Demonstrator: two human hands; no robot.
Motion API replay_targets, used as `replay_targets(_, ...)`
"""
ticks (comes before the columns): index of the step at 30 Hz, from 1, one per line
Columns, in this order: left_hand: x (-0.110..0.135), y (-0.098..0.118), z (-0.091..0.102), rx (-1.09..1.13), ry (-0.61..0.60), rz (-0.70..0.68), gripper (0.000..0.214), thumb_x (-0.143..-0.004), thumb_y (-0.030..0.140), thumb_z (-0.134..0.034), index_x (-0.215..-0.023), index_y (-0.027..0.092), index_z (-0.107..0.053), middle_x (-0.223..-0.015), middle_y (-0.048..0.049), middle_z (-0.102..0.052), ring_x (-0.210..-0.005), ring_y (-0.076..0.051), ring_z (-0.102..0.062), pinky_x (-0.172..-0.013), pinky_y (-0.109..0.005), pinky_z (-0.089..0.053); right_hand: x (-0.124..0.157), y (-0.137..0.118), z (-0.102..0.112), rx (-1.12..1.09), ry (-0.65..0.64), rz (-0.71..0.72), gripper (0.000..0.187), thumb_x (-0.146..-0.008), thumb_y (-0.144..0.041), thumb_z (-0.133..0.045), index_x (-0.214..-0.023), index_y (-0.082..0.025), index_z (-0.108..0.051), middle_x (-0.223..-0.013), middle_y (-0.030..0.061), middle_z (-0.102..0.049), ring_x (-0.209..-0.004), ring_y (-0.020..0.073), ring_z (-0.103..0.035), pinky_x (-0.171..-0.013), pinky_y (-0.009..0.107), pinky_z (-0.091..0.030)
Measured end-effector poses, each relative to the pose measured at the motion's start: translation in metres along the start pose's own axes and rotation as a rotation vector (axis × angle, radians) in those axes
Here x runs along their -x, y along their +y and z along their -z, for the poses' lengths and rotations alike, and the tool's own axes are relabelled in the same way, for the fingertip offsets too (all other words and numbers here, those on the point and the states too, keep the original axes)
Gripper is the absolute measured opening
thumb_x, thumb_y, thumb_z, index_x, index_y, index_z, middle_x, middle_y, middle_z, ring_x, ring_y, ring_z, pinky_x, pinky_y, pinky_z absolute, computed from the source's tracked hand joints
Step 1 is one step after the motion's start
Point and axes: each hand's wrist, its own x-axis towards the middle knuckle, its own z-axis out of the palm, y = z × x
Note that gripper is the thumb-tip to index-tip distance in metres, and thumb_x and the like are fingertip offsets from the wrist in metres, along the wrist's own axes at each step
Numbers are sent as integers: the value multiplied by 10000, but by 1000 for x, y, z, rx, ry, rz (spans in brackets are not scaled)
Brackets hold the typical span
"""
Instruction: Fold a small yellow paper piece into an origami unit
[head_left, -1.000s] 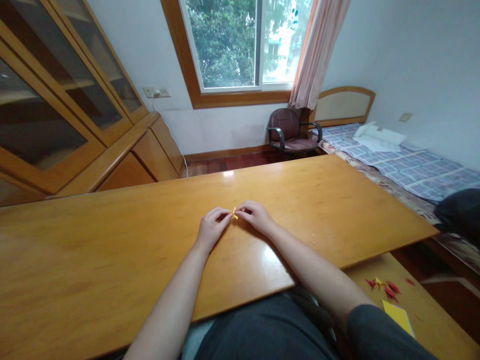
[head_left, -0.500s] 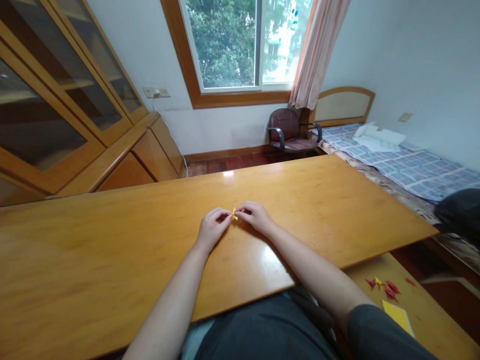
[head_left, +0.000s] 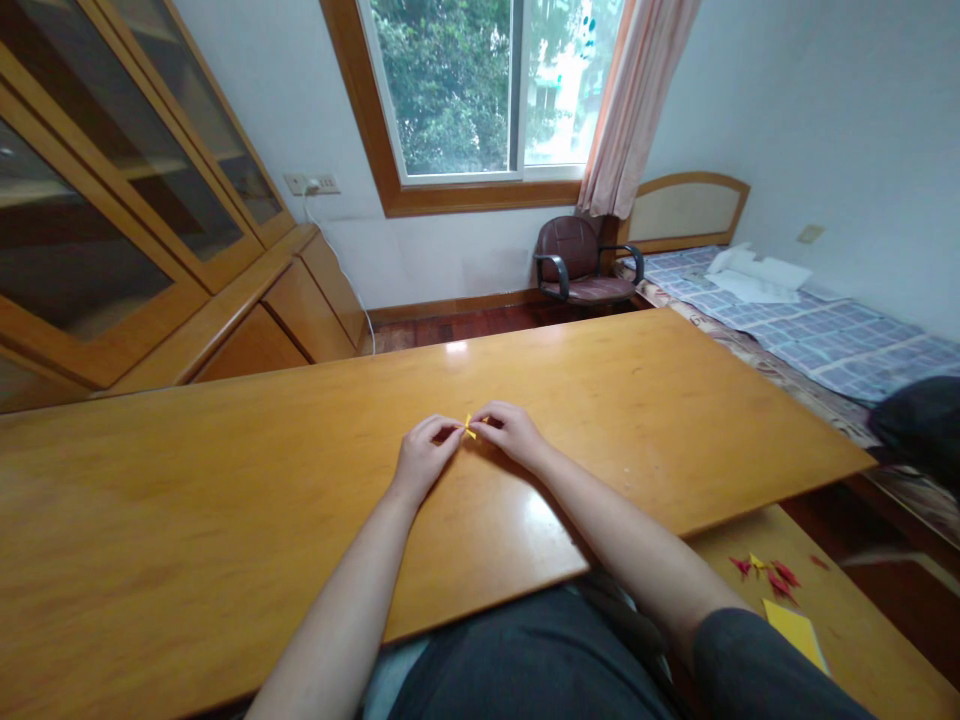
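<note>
A tiny folded piece of yellow paper (head_left: pixel 469 426) sits pinched between both my hands near the middle of a long wooden table (head_left: pixel 225 470). My left hand (head_left: pixel 421 456) rests on the tabletop with its fingertips closed on the paper's left side. My right hand (head_left: pixel 511 434) grips the paper's right side with thumb and fingers pressed together. Most of the paper is hidden by my fingers.
A lower wooden surface (head_left: pixel 847 610) at the bottom right carries several small red and yellow folded pieces (head_left: pixel 769 574) and a yellow paper stack (head_left: pixel 795 632). Glass-door cabinets (head_left: pixel 112 200) line the left wall. A chair (head_left: pixel 581 262) stands under the window, a bed (head_left: pixel 810 320) at right.
</note>
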Motion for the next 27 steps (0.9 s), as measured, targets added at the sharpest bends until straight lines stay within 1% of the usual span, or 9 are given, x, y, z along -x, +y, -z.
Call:
replay_targets(6,0,0,1,28,-7,3,130,-851,308,-636,-849,205,-714,-831,-40,-715,-781,-171,-652,-746,-279,-509,0,1,-1,1,4,4,113,-866,-263,-666,-848,-167,-724,-821,43,-706,-762,142,-618,-725,254,-454)
replay_targets(13,0,2,1,22,-11,9,126,-847,295,-627,-813,207,-711,-809,-38,-715,-763,-172,-655,-743,-287,-518,0,-1,1,14,5,10,120,-869,-273,-664,-840,-174,-723,-802,38,-701,-740,140,-610,-712,253,-458)
replay_targets(20,1,2,0,7,-12,21,136,-840,312,-622,-802,207,-701,-805,-42,-711,-763,-175,-654,-740,-288,-522,0,-1,0,-3,2,7,136,-870,-294,-655,-841,-182,-725,-820,41,-709,-762,147,-620,-740,270,-470)
replay_targets(23,1,1,0,16,-3,32,135,-833,313,-630,-795,205,-701,-800,-40,-711,-757,-174,-654,-736,-283,-519,1,0,0,-19,8,-20,134,-856,-301,-666,-861,-183,-728,-837,38,-714,-748,139,-616,-731,262,-473)
replay_targets(27,0,-1,0,37,6,49,130,-833,304,-632,-813,199,-707,-812,-42,-715,-757,-170,-655,-734,-280,-513,2,1,-2,-98,2,-102,200,-849,-329,-668,-968,-176,-719,-891,44,-726,-673,117,-604,-672,241,-479)
